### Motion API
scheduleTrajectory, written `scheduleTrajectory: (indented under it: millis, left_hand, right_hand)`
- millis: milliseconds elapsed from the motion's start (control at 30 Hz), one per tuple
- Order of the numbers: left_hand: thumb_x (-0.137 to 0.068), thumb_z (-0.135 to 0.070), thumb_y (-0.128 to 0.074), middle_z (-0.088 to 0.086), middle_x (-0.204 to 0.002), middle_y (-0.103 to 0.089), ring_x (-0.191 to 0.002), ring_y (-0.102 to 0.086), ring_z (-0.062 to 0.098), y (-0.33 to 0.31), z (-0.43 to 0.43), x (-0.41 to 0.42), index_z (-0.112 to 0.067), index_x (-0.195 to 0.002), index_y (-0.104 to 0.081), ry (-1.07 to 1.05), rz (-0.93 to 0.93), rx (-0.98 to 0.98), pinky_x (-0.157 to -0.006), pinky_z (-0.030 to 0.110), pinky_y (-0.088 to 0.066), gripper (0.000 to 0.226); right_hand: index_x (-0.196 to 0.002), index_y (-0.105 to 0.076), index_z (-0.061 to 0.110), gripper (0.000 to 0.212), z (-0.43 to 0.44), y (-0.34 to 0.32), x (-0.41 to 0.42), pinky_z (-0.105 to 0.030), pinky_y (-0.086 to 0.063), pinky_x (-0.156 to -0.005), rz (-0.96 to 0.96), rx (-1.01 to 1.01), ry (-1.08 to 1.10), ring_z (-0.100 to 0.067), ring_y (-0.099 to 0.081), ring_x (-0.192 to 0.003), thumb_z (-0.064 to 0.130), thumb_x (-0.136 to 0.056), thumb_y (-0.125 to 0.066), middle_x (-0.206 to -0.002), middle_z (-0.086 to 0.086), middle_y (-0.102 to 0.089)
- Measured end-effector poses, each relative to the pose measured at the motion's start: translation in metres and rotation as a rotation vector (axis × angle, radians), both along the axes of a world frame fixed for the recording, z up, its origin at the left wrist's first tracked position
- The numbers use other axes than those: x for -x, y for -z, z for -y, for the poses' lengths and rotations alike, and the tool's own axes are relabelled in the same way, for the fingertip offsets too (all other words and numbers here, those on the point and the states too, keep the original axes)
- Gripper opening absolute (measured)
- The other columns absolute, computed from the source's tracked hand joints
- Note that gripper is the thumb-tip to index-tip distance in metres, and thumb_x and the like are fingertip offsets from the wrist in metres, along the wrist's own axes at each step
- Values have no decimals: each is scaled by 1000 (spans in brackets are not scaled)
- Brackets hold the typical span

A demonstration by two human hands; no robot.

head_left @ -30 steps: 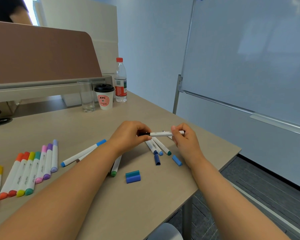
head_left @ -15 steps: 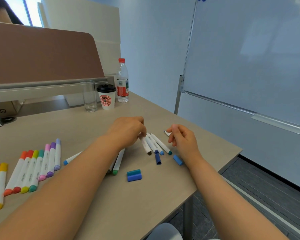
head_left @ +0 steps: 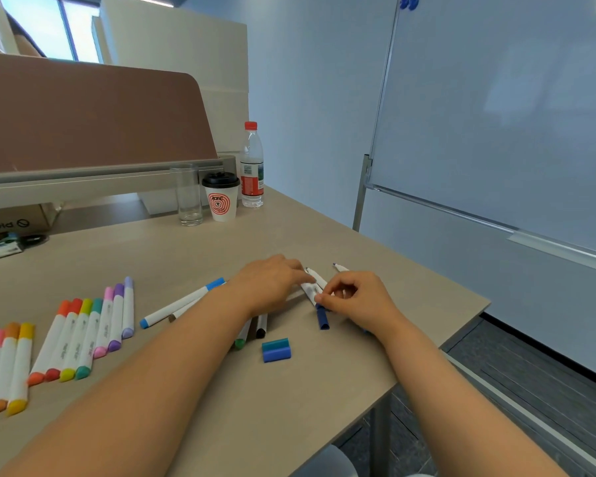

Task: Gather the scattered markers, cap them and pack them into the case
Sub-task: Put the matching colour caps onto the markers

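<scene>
My left hand (head_left: 272, 284) lies over a loose bunch of white markers (head_left: 311, 287) near the table's right edge, its fingertips touching them. My right hand (head_left: 355, 299) is curled, and its thumb and forefinger pinch one white marker at its dark blue capped end (head_left: 323, 318). An uncapped marker tip (head_left: 339, 267) pokes out behind the right hand. A light-blue marker (head_left: 183, 301), a black-ended one (head_left: 261, 328) and a green-ended one (head_left: 240, 341) lie partly under my left forearm. Two loose caps, teal and blue (head_left: 276, 350), lie side by side in front.
A row of several capped pastel markers (head_left: 83, 335) lies at the left of the table (head_left: 221, 407). At the back stand a glass (head_left: 187, 194), a paper cup (head_left: 221, 197) and a water bottle (head_left: 252, 166). A whiteboard (head_left: 496, 115) stands at the right.
The marker I held up in both hands a second ago is down on the table. My right hand has moved left onto the bunch of markers.
</scene>
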State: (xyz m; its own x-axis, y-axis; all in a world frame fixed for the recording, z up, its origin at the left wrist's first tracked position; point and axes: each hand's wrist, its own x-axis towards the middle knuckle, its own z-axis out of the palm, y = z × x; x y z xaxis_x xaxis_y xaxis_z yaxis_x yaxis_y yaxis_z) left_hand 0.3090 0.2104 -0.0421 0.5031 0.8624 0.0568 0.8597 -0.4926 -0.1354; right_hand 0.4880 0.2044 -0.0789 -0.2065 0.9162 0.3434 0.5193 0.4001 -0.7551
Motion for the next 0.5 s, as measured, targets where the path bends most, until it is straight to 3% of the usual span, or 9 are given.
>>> scheduleTrajectory:
  millis: [133,267,400,500]
  left_hand:
    - [-93,-10,-44,1,-128,-40,-115,-42,21,5,1,0,-39,-137,-38,4,-6,70,-84,31,-41,54]
    - [-98,-24,-36,1,-121,-52,-108,-48,18,8,-4,1,-31,-126,-49,-51,46,46,-84,28,-34,32]
    - [-97,-45,-33,0,-108,-57,-101,-52,17,6,-1,-2,-25,-115,-53,-115,18,11,-84,30,-32,34]
    - [-93,-47,-42,-1,-104,-57,-98,-52,17,7,-2,0,-24,-107,-54,-181,-2,2,-83,29,-32,29]
  right_hand:
    - [-52,-60,21,28,-1,1,-1,-14,-34,-53,206,1,1,-4,-45,-55,33,-65,-82,-56,10,-48]
    - [-56,-68,17,30,-2,1,0,-31,-42,-61,321,-40,40,-10,-51,-62,43,-65,-79,-57,5,-55]
    - [-63,-73,19,23,-1,-1,1,-30,-42,-69,374,-80,61,-8,-51,-69,41,-70,-76,-62,9,-54]
    - [-67,-75,21,19,-1,-2,2,-30,-39,-68,412,-140,77,-10,-50,-72,39,-74,-73,-67,7,-54]
